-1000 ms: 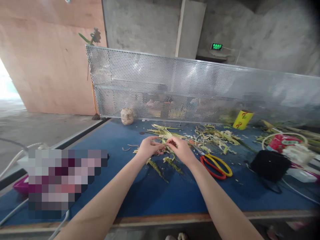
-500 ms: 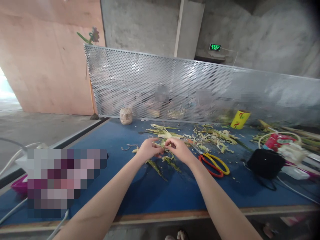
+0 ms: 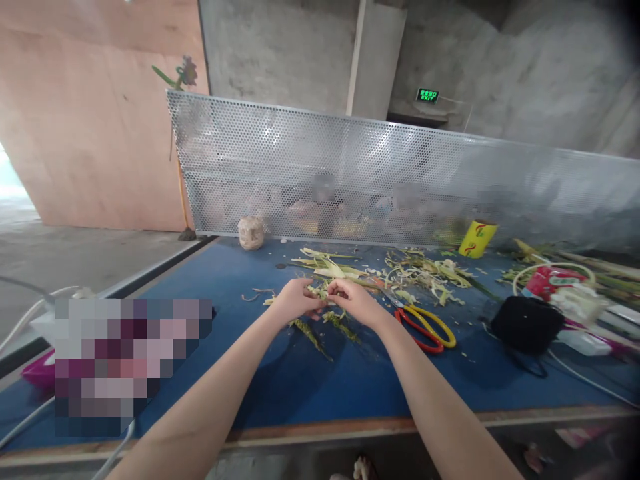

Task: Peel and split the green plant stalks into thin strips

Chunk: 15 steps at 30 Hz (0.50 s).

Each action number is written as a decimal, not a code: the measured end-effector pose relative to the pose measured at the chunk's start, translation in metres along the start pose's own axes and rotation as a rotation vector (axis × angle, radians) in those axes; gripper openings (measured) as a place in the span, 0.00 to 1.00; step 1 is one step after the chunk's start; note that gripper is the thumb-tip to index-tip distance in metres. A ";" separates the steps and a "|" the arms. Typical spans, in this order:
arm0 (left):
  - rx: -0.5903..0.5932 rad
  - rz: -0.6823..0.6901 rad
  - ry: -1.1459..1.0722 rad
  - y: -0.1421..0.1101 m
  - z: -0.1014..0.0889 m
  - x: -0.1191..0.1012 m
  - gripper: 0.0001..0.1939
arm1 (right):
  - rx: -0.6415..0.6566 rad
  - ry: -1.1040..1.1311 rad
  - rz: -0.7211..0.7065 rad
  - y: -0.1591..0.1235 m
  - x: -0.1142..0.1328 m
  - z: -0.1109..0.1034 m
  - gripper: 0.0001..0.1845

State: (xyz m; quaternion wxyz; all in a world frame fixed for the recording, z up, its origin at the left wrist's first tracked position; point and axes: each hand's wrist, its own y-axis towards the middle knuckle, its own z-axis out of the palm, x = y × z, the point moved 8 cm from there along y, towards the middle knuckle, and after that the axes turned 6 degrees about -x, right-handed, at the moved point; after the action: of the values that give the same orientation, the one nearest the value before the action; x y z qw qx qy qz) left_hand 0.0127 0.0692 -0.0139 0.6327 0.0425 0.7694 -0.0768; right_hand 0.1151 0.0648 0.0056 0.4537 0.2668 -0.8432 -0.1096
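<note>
Over the middle of the table my left hand [image 3: 294,301] and my right hand [image 3: 351,298] meet fingertip to fingertip, both pinching thin pale-green plant strips [image 3: 320,291]. My fingers hide most of the held part. Just below the hands, two narrow green braided-looking plant pieces lie on the table, the left one [image 3: 311,335] and the right one [image 3: 343,327]. Long, flat leaf strips [image 3: 335,268] are spread behind my fingers. To the right of my right hand rests a pair of scissors [image 3: 429,328] with one red and one yellow handle.
The blue table [image 3: 300,400] carries a heap of plant scraps [image 3: 430,273], a wrapped roll [image 3: 251,233], a yellow cylinder [image 3: 477,239], a black pouch [image 3: 527,325] and a red packet [image 3: 553,283]. Blurred items lie at left beside white cables. A perforated metal screen [image 3: 300,153] stands behind.
My fingertips have shifted slightly and stay pinched together. The whole view has drifted a little, so things appear slightly further left. The scissors and braided-looking pieces lie where they were.
</note>
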 end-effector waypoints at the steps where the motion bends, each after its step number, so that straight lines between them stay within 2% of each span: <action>1: 0.005 -0.005 0.003 0.000 0.000 0.001 0.44 | -0.016 -0.037 -0.016 0.000 0.001 -0.002 0.02; 7: 0.010 -0.033 0.018 0.003 -0.001 0.007 0.44 | -0.079 -0.155 -0.116 -0.001 0.008 -0.006 0.02; 12: -0.023 -0.016 -0.007 0.001 -0.002 0.000 0.43 | -0.154 -0.156 -0.197 -0.002 0.019 -0.012 0.03; 15: -0.064 0.019 -0.046 0.001 -0.005 -0.005 0.42 | -0.210 -0.085 -0.154 0.000 0.018 -0.018 0.04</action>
State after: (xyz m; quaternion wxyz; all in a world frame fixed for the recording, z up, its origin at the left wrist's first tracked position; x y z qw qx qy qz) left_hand 0.0089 0.0714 -0.0078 0.6521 0.0277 0.7562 -0.0469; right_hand 0.1223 0.0560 0.0286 0.4334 0.2769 -0.8225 -0.2427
